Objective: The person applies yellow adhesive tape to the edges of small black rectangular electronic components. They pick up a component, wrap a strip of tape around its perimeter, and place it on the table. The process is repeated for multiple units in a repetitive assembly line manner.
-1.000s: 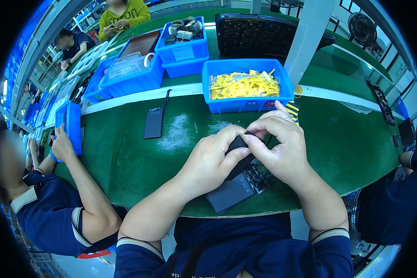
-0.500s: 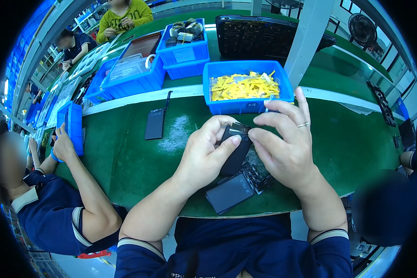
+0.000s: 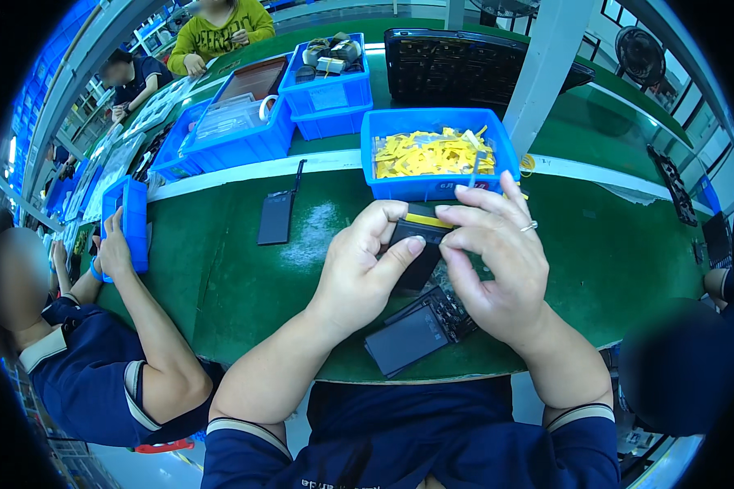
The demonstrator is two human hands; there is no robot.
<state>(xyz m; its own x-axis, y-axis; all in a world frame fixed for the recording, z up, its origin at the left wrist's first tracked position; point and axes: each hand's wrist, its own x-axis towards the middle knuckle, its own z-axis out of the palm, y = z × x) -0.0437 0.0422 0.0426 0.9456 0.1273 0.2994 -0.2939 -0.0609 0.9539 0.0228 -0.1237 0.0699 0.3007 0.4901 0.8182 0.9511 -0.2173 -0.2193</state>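
Note:
My left hand (image 3: 355,265) is closed around a flat black battery pack (image 3: 416,259), its thumb lying across the front face. A yellow strip (image 3: 429,221) lies across the pack's upper end. At the right end of that strip, the fingers of my right hand (image 3: 497,257) pinch in close; the exact contact is partly hidden. A thin greyish sliver (image 3: 475,169) stands up behind the right fingers, and I cannot make out what it is. Below my hands, more black battery packs (image 3: 406,338) lie overlapped near the table edge, with dark connector parts (image 3: 453,310) beside them.
A blue bin (image 3: 424,194) of yellow strips (image 3: 432,152) stands beyond my hands. Another battery pack (image 3: 276,218) lies left, beside white powdery marks (image 3: 311,232). Blue bins (image 3: 236,147) fill the back left; a white post (image 3: 546,73) rises behind. Co-workers sit on both sides.
The yellow strip now shows across the battery pack's upper end, where a dark, shiny end showed before. My right fingers have shifted slightly. The co-worker at left has moved a hand on the blue bin.

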